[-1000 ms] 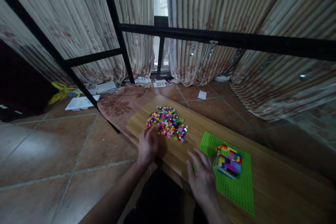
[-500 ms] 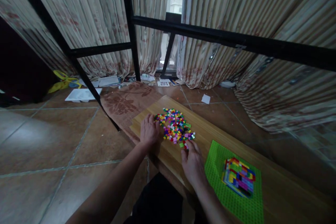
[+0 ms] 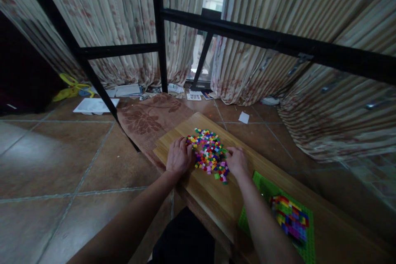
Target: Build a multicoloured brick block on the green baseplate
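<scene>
A pile of small coloured toy bricks (image 3: 208,148) lies loose on a wooden bench top. My left hand (image 3: 180,155) rests at the pile's left edge, palm down, fingers extended, holding nothing that shows. At the right edge is my right hand (image 3: 237,161), its fingers drawn together beside a green brick (image 3: 224,151); anything between the fingertips is too small to make out. A green baseplate (image 3: 310,237) lies further right, carrying a block of joined multicoloured bricks (image 3: 291,218). My right forearm passes over the plate and hides part of it.
The wooden top (image 3: 198,198) runs diagonally from upper left to lower right, with a brown patterned cloth (image 3: 148,119) at its far end. Black metal bars (image 3: 262,33) cross in front of striped curtains (image 3: 123,8). A white tray (image 3: 93,106) and papers lie on the tiled floor.
My right hand has moved up and away from the near edge of the pile to its right side. My left hand stays at the left edge. The view has shifted slightly.
</scene>
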`<state>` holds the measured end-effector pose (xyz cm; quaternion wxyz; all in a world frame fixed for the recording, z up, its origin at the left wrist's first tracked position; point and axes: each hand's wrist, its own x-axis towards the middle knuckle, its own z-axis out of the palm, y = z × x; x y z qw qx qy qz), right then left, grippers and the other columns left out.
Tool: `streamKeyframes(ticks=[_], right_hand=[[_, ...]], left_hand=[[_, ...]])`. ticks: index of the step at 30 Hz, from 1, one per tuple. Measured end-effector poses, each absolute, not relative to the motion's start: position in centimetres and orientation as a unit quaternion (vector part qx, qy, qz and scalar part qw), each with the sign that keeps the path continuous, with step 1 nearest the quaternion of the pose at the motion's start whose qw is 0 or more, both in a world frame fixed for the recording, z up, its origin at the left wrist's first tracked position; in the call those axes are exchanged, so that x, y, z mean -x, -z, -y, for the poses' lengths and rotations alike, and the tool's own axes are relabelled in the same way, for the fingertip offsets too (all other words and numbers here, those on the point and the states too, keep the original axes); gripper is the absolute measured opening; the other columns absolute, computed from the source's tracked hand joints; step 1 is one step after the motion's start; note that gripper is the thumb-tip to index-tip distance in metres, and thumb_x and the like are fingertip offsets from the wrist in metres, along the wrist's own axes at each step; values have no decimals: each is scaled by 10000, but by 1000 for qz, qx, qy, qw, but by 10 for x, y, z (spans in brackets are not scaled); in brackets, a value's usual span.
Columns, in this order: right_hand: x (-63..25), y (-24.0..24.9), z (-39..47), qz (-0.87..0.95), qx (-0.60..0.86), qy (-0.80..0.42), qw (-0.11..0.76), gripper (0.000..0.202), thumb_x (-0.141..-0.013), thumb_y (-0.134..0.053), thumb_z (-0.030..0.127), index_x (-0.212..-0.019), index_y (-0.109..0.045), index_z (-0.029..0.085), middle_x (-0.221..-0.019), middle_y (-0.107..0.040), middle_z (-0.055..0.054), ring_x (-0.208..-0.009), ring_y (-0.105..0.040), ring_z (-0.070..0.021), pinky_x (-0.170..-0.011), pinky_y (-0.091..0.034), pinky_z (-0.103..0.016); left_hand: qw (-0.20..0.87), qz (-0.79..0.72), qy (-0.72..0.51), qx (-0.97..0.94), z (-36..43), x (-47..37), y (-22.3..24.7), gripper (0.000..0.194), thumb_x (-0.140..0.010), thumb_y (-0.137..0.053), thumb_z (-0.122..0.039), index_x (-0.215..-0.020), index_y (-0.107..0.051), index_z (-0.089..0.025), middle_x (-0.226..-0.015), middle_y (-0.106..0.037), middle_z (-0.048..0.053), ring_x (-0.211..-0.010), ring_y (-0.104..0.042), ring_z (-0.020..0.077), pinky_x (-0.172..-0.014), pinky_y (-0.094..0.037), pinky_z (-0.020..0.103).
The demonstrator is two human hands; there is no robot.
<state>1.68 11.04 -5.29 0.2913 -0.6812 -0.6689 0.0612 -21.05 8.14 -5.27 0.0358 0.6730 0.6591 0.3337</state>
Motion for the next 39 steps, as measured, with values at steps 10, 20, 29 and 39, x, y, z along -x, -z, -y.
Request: streamKeyframes(ticks=[10,20,29,39], right_hand=[[-6,28,-80,640,698,-106,302,240,-839,-478,244,-967,-668,173,-837,-705,-89,-763,-642,-210,-710,-472,-327],[-10,22,73,505,609,-334,513,259,-844,-573,350,-1019,-709,217,-942,-701,-64,-768,-668,-177,-698,-566,-324],[-116,10,130,439,720,-189,502,299,-837,-583,406,-1041,-700,221,-1039,-696,-86,-937,-659,-231,-838,-529,-416],[-133,-2,100,529,713,-71,454,271,-901,-488,340,-1006,-693,199,-1001,-703,-76,-899,-665,-202,-832,-521,-352]], left_hand=[[41,-652,-352,-670,-83,214,55,314,-936,-419,-316,-1150,-566,-139,-1170,-613,129,-1117,-556,247,-1008,-428,421],[52,-660,-344,-666,-87,217,54,367,-939,-380,-374,-1136,-591,-148,-1142,-635,129,-1104,-568,273,-972,-455,428],[6,-607,-458,-649,-58,200,41,343,-911,-456,-346,-1174,-556,-149,-1224,-585,140,-1180,-529,268,-1024,-422,439],[264,-407,-391,-782,25,62,14,320,-900,-484,-234,-1216,-525,-211,-1240,-576,88,-1206,-521,220,-1051,-434,413]])
